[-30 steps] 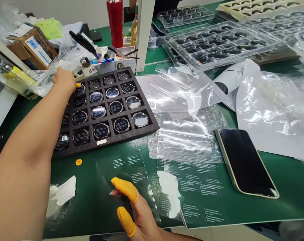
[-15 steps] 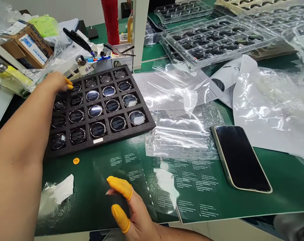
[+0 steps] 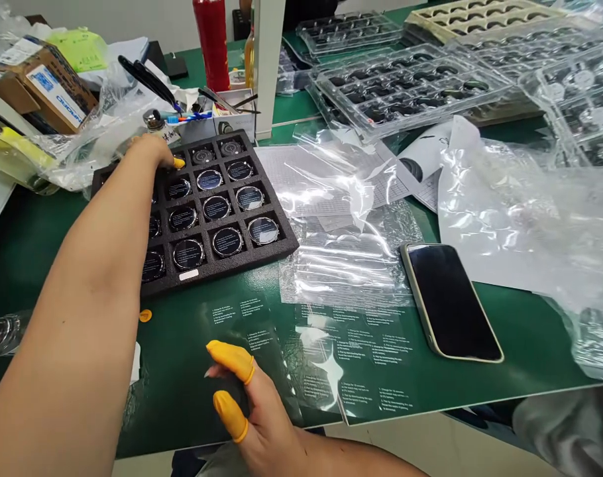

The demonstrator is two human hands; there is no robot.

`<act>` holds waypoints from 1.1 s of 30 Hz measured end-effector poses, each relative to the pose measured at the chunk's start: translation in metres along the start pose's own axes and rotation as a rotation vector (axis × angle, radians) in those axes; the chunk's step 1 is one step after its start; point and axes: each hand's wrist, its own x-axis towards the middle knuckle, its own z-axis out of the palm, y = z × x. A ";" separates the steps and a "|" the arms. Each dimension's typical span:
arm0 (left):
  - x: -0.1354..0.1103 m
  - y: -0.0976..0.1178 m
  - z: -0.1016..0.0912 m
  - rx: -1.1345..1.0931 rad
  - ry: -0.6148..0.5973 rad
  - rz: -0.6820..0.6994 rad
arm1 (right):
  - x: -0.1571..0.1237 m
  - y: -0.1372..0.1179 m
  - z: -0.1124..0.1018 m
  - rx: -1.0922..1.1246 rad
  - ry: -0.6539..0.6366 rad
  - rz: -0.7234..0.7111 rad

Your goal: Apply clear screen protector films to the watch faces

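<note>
My left hand (image 3: 155, 151) reaches over the back row of a black foam tray (image 3: 276, 255), a yellow finger cot on its visible fingertip. That fingertip is at a back-row compartment; the other fingers are hidden, so any grip there is unclear. The tray holds round watches (image 3: 227, 242), each in its own compartment; most show white printed text, and two at the back are dark dials. My right hand (image 3: 262, 404) rests low over the table beside a clear film sheet with printed labels (image 3: 262, 341). Its thumb and forefinger, in yellow cots, are apart with nothing between them.
A phone (image 3: 455, 301) lies to the right of clear plastic film (image 3: 351, 265). Behind are clear blister trays (image 3: 411, 93) and plastic wrapping (image 3: 520, 218). At the back left stand a pen box (image 3: 236, 122) and a carton (image 3: 57, 86). A loose yellow cot (image 3: 145, 316) lies before the tray.
My left hand has moved right along the tray's back row, its forearm now covering the left columns. My right hand keeps its pose. The view has shifted slightly.
</note>
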 end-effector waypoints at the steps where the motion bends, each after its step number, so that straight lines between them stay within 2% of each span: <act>1: -0.009 0.006 -0.007 0.029 -0.026 -0.065 | 0.000 -0.001 0.000 -0.009 -0.004 0.013; 3: -0.038 0.014 -0.022 0.055 0.028 -0.130 | -0.001 -0.001 0.001 -0.024 -0.018 0.014; 4: -0.059 0.017 -0.028 0.049 0.118 -0.103 | -0.001 0.001 0.002 -0.028 -0.024 0.010; 6: -0.119 0.014 -0.035 0.039 0.287 -0.028 | -0.001 0.006 0.005 -0.016 -0.019 0.009; 8: -0.198 0.001 -0.029 0.028 0.357 0.236 | -0.002 0.013 0.008 0.020 0.000 0.030; 10: -0.284 -0.021 -0.010 -0.030 0.486 0.578 | -0.001 0.019 0.010 0.023 -0.001 0.043; 11: -0.324 -0.033 0.004 -0.040 0.499 0.706 | -0.001 0.021 0.010 -0.009 -0.021 0.032; 13: -0.392 -0.056 0.035 -0.081 0.529 0.754 | 0.000 0.023 0.011 -0.153 -0.101 -0.024; 14: -0.418 -0.065 0.050 -0.100 0.503 0.748 | 0.001 0.022 0.011 -0.251 -0.161 -0.063; 16: -0.453 -0.077 0.076 -0.133 0.478 0.741 | 0.003 0.021 0.012 -0.457 -0.284 -0.136; 18: -0.469 -0.082 0.091 -0.146 0.457 0.739 | 0.005 0.018 0.014 -0.626 -0.390 -0.159; 21: -0.475 -0.081 0.093 -0.128 0.414 0.730 | 0.007 0.015 0.018 -0.766 -0.471 -0.126; 24: -0.470 -0.075 0.087 -0.124 0.421 0.665 | 0.006 0.014 0.021 -0.831 -0.483 -0.112; 27: -0.462 -0.067 0.088 -0.141 0.464 0.560 | 0.006 0.014 0.022 -0.868 -0.473 -0.112; 33: -0.452 -0.057 0.096 -0.170 0.289 0.516 | 0.007 0.011 0.023 -0.927 -0.474 -0.076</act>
